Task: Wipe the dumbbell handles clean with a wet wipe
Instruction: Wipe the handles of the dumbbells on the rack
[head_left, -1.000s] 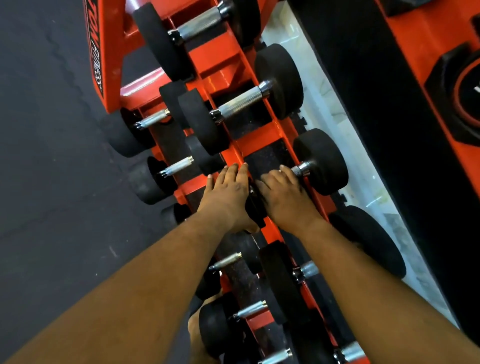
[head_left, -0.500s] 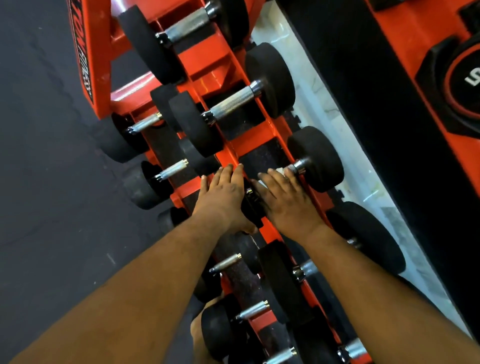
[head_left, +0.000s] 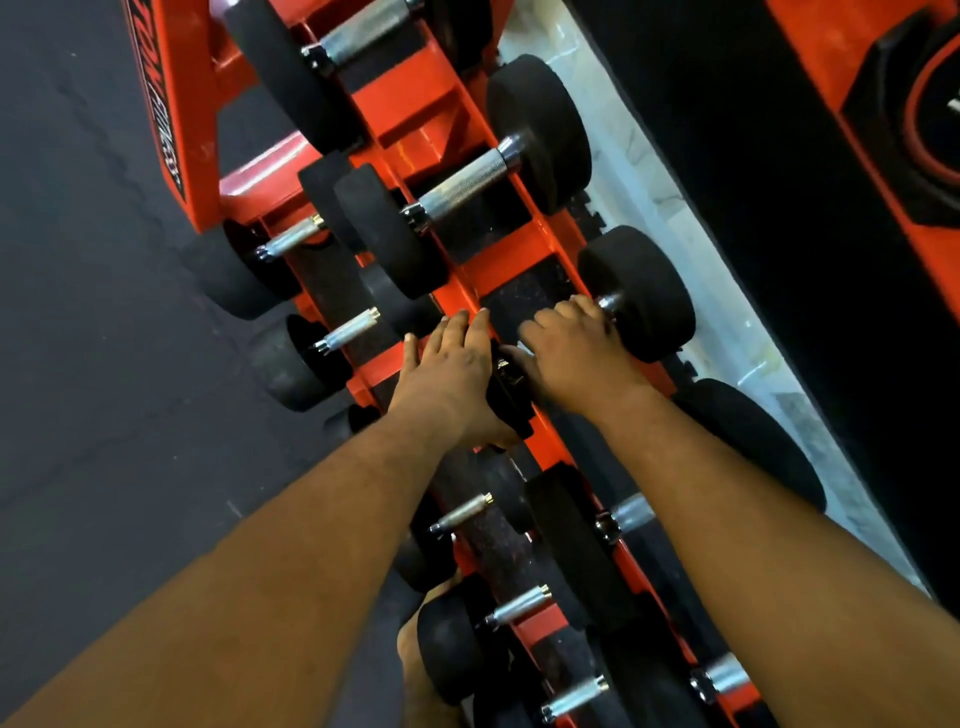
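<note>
Head view, steeply downward, close above the dumbbell rack (head_left: 498, 270)

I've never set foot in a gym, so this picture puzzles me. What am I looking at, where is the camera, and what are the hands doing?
The camera sits on a person's head, looking down along both bare arms. Below is an orange dumbbell rack holding black-ended dumbbells with silver handles. The right hand curls over the handle of one dumbbell; a sliver of white, probably the wipe, shows beneath it. The left hand rests flat, fingers straight, on that dumbbell's near end.
</note>
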